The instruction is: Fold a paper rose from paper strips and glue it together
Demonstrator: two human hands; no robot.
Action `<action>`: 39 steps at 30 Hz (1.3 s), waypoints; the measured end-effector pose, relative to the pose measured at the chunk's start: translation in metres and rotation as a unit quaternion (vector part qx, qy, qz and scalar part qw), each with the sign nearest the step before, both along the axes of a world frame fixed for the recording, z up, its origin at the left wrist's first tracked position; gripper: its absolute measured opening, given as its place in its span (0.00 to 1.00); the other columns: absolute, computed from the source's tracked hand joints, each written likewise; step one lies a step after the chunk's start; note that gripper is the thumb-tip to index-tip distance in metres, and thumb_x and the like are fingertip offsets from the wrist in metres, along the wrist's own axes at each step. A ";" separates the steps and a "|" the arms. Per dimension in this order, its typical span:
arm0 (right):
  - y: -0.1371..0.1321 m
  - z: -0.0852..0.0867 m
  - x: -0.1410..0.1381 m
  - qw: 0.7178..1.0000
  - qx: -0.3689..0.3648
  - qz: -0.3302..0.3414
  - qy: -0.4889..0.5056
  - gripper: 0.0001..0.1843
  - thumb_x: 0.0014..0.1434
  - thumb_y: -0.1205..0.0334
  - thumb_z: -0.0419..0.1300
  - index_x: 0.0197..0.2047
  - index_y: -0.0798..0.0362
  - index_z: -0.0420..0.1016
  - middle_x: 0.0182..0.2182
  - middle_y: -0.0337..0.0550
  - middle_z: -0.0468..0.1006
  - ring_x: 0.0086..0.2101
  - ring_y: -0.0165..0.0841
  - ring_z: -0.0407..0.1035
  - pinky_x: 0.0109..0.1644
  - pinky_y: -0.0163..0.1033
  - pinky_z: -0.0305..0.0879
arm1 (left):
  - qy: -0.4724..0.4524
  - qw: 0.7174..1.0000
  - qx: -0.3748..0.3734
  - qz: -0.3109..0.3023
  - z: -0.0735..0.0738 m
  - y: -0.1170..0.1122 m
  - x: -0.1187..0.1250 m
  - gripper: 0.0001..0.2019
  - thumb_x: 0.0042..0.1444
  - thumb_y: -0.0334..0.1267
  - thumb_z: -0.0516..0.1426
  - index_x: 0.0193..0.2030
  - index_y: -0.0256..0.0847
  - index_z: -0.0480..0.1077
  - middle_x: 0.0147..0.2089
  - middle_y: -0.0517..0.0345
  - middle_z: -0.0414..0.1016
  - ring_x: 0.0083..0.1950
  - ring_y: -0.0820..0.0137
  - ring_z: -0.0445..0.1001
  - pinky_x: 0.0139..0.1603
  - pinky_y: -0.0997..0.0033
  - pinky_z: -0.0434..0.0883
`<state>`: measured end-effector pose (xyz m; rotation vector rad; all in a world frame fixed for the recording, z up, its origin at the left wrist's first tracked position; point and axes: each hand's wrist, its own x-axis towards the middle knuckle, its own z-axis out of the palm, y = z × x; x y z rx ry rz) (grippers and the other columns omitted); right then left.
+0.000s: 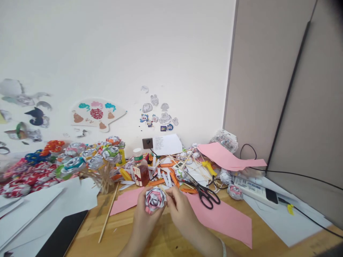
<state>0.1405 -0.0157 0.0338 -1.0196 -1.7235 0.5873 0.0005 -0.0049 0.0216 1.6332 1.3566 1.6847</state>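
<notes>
A pink and white paper rose sits in my left hand, whose fingers wrap round it from the left and below. The fingertips of my right hand pinch at the rose's right edge; whatever lies between them is too small to make out. Under and beside my hands lie sheets of pink paper. Black-handled scissors rest on that paper to the right of my right hand. A second paper rose lies farther right.
Finished paper flowers crowd the left back. A bottle stands behind my hands amid paper scraps. A wooden stick and a black phone-like slab lie to the left. At right are a power strip and cables.
</notes>
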 end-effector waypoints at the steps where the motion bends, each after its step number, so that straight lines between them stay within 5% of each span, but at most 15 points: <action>1: -0.001 0.001 0.000 1.000 0.003 -0.001 0.000 0.07 0.63 0.64 0.48 0.37 0.51 0.67 0.32 0.42 0.75 0.33 0.34 0.69 0.36 0.35 0.62 | 0.002 1.000 -0.004 0.002 -0.001 0.000 0.000 0.25 0.41 0.43 0.63 0.46 0.41 0.63 0.44 0.49 0.73 0.45 0.58 0.75 0.45 0.56 0.73; 17: -0.003 0.004 0.001 0.993 0.036 -0.079 -0.085 0.12 0.64 0.63 0.45 0.31 0.52 0.65 0.24 0.40 0.73 0.24 0.33 0.66 0.26 0.34 0.52 | 0.078 0.996 -0.005 0.030 -0.010 -0.001 0.001 0.21 0.43 0.44 0.62 0.44 0.41 0.64 0.40 0.53 0.75 0.39 0.58 0.76 0.38 0.58 0.74; 29: 0.004 0.006 0.001 0.994 -0.066 0.041 0.076 0.12 0.62 0.59 0.48 0.26 0.50 0.56 0.18 0.30 0.57 0.20 0.27 0.54 0.24 0.31 0.49 | 0.061 0.998 0.010 0.031 -0.013 0.002 -0.001 0.22 0.42 0.45 0.62 0.44 0.40 0.64 0.40 0.49 0.76 0.40 0.57 0.77 0.39 0.56 0.74; 39: 0.001 0.002 0.003 0.992 0.058 -0.100 -0.053 0.10 0.63 0.63 0.47 0.33 0.51 0.66 0.25 0.39 0.72 0.25 0.32 0.66 0.27 0.33 0.54 | 0.046 0.997 -0.008 0.068 -0.014 0.003 -0.001 0.25 0.42 0.47 0.63 0.46 0.39 0.64 0.42 0.48 0.75 0.42 0.55 0.76 0.41 0.53 0.73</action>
